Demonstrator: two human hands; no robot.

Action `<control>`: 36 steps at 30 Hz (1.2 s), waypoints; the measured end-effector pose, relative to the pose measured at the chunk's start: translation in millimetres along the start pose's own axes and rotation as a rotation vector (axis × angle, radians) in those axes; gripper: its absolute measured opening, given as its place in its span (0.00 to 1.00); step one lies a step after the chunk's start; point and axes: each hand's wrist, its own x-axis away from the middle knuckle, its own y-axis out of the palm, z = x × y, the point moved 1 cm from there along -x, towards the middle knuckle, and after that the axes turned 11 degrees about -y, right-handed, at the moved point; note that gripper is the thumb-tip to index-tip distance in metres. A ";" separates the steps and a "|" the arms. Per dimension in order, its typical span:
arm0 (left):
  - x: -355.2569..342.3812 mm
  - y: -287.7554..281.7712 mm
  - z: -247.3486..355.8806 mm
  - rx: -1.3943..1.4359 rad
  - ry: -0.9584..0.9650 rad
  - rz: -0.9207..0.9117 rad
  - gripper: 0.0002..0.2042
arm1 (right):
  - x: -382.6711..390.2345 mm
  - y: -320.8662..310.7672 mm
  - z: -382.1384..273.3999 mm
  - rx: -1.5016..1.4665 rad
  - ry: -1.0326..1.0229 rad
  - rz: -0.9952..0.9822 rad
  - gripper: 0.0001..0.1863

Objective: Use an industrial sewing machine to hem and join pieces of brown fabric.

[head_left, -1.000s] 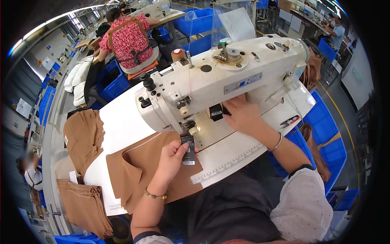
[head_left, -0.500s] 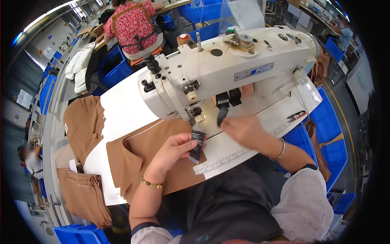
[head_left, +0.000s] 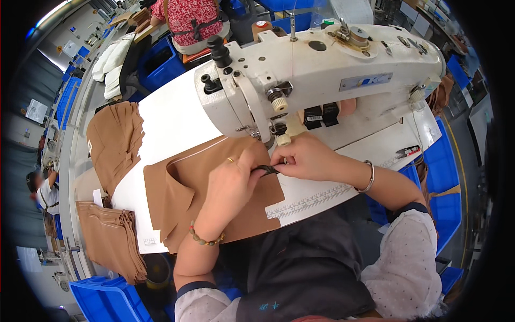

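Observation:
My left hand (head_left: pixel 232 180) and my right hand (head_left: pixel 306 157) meet in front of the sewing machine's (head_left: pixel 316 67) needle area, fingertips almost touching. Between them they pinch a black fabric label (head_left: pixel 265 170), mostly hidden by the fingers; whether it is one label or two laid together I cannot tell. Beneath my left hand, a brown fabric panel (head_left: pixel 236 212) lies on the white table, its left part folded over. Small stacks of black labels (head_left: pixel 321 115) sit under the machine arm, behind my right hand.
Brown fabric piles (head_left: pixel 115 142) and a folded brown stack (head_left: pixel 107 236) lie at the left. Red-handled thread snips (head_left: pixel 407 152) rest on the table's right end. Blue bins (head_left: pixel 110 298) flank the table. A person in a red patterned top (head_left: pixel 192 24) sits beyond the machine.
My right hand has come left from beside the label stacks with a dark label and joined my left hand. The label in my left hand has turned from upright to nearly level. The view has shifted.

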 end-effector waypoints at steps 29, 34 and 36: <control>-16.6 -4.8 -11.1 0.184 -0.082 -0.066 0.09 | 2.8 17.3 33.6 -0.291 0.201 0.027 0.08; -14.9 -2.9 1.7 0.292 0.089 0.003 0.11 | 2.2 17.0 27.2 -0.483 0.288 -0.023 0.07; -13.2 -3.6 1.5 0.212 0.095 -0.048 0.10 | 3.3 18.0 26.2 -0.526 0.324 -0.042 0.08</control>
